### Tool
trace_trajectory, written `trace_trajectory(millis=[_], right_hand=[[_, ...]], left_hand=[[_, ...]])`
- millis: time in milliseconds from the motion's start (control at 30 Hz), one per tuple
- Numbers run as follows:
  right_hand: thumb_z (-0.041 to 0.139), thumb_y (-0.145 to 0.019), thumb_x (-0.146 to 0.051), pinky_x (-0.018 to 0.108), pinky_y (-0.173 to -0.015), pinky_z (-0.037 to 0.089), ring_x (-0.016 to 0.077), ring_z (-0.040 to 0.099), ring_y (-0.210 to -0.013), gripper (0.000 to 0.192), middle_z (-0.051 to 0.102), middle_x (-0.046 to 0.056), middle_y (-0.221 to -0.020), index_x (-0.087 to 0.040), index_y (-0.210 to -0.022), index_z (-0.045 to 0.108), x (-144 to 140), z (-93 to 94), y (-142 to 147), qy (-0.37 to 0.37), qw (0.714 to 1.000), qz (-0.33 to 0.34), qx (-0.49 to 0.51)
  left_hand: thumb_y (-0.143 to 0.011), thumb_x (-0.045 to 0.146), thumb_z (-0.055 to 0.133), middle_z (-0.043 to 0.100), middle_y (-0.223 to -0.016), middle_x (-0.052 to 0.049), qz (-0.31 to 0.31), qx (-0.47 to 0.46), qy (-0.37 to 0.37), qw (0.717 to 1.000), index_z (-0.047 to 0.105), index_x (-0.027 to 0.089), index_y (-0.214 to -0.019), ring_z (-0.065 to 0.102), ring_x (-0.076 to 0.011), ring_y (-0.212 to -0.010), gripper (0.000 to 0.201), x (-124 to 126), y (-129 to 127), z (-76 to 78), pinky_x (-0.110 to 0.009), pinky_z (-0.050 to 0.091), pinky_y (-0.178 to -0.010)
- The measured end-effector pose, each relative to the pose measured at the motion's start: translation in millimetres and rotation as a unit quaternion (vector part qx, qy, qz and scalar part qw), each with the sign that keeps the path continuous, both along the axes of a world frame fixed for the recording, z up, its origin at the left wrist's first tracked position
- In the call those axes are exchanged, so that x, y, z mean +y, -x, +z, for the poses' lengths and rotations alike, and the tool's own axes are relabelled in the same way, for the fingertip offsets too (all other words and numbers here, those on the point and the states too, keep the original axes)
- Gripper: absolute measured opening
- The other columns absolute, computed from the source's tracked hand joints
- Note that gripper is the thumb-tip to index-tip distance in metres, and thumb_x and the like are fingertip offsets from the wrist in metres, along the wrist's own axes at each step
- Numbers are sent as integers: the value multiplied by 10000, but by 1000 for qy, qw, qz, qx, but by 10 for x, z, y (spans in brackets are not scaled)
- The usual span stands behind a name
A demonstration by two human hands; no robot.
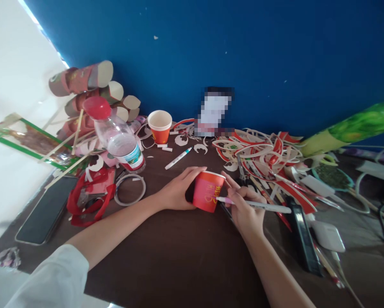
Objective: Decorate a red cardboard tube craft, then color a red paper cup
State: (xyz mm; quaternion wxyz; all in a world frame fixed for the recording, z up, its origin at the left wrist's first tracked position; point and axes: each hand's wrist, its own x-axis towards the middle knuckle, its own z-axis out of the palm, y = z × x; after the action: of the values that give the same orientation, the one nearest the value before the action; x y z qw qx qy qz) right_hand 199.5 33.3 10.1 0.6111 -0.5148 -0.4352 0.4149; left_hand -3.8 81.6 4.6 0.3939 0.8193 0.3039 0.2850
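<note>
An orange-red paper cup (200,200) with yellow lettering and a patch of pink colouring sits tilted in front of me, low over the dark table. My left hand (181,190) grips it from the left side, thumb and fingers around the wall. In my right hand (247,214) is a white marker (270,207), its pinkish tip pointing left against the cup's printed side or very close to it. Some right fingers reach up beside the cup's rim. Beyond the cup lies another marker (178,158), white with a green band.
Stacked paper cups (161,134) stand at the back, near a propped phone (214,112). A clear bottle (121,141), red ribbon (75,203), tape roll (143,188) and dark phone (46,209) lie left. Paper strips (256,147) and a black stapler-like object (304,239) crowd the right.
</note>
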Motion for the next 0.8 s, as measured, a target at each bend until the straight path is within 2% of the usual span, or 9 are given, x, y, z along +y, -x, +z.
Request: trace_trajectory(millis=[167, 333, 433, 500, 533, 600, 667, 700, 800], right_hand=[[713, -737, -229, 428, -784, 545, 336, 674, -1071, 371, 779, 81, -891, -218, -420, 520, -24, -29, -23, 11, 999, 30, 9], [733, -723, -274, 427, -729, 560, 326, 714, -948, 385, 742, 43, -634, -239, -419, 498, -22, -34, -9, 1, 999, 40, 3], [737, -722, -328, 409, -665, 566, 290, 733, -820, 400, 781, 61, -857, -229, -439, 473, -14, -14, 15, 13, 999, 20, 23], [735, -727, -316, 400, -665, 562, 296, 725, -885, 392, 768, 75, -1008, -220, -446, 480, -16, -14, 19, 15, 999, 19, 26], [735, -730, -293, 400, -693, 560, 307, 710, -958, 381, 768, 75, -1004, -219, -444, 493, -20, -20, 18, 9, 999, 24, 22], [735, -731, -243, 415, -785, 545, 323, 661, -1091, 364, 776, 62, -819, -226, -439, 519, -26, -33, 12, -11, 999, 37, 13], [740, -729, -232, 434, -848, 528, 324, 653, -1112, 357, 727, 39, -619, -233, -439, 532, -26, -35, 12, -21, 999, 41, 15], [743, -729, -246, 440, -849, 528, 325, 670, -1079, 358, 715, 32, -591, -234, -443, 529, -22, -28, 17, -19, 999, 37, 25], [744, -737, -312, 450, -817, 543, 318, 711, -971, 369, 750, 43, -695, -229, -464, 508, -8, 10, 45, -6, 998, 11, 57]], left_hand=[[-610, 330, 831, 330, -1480, -164, 4, -4, 3, 1000, 204, 233, -1467, 339, -348, -1392, 1066, 2, -2, -6, -512, 341, -1133], [-589, 313, 840, 340, -1474, -162, 4, -2, 6, 1000, 205, 242, -1463, 353, -347, -1382, 1083, 0, -5, 9, -512, 340, -1132], [-607, 318, 828, 338, -1476, -158, 5, -1, 5, 1000, 203, 245, -1464, 356, -343, -1381, 1063, -3, -5, 11, -508, 348, -1129], [-615, 331, 823, 338, -1476, -151, 7, -3, 8, 1000, 205, 258, -1463, 355, -348, -1381, 1052, -3, -6, 10, -517, 340, -1131], [-614, 336, 823, 339, -1476, -149, 8, -3, 10, 1000, 205, 263, -1462, 357, -351, -1379, 1052, -3, -6, 9, -522, 336, -1132], [-608, 338, 826, 342, -1473, -149, 8, -4, 15, 1000, 207, 265, -1461, 362, -356, -1374, 1056, -1, -8, 11, -528, 330, -1132], [-598, 331, 831, 344, -1472, -150, 7, -5, 16, 1000, 210, 261, -1460, 366, -358, -1370, 1064, 0, -8, 13, -527, 331, -1130], [-598, 329, 831, 344, -1471, -150, 7, -6, 15, 1000, 211, 258, -1460, 366, -357, -1370, 1064, 0, -7, 14, -523, 334, -1129], [-612, 318, 822, 340, -1474, -150, 6, -2, 9, 1000, 207, 253, -1462, 364, -347, -1373, 1050, -3, -3, 12, -508, 342, -1130]])
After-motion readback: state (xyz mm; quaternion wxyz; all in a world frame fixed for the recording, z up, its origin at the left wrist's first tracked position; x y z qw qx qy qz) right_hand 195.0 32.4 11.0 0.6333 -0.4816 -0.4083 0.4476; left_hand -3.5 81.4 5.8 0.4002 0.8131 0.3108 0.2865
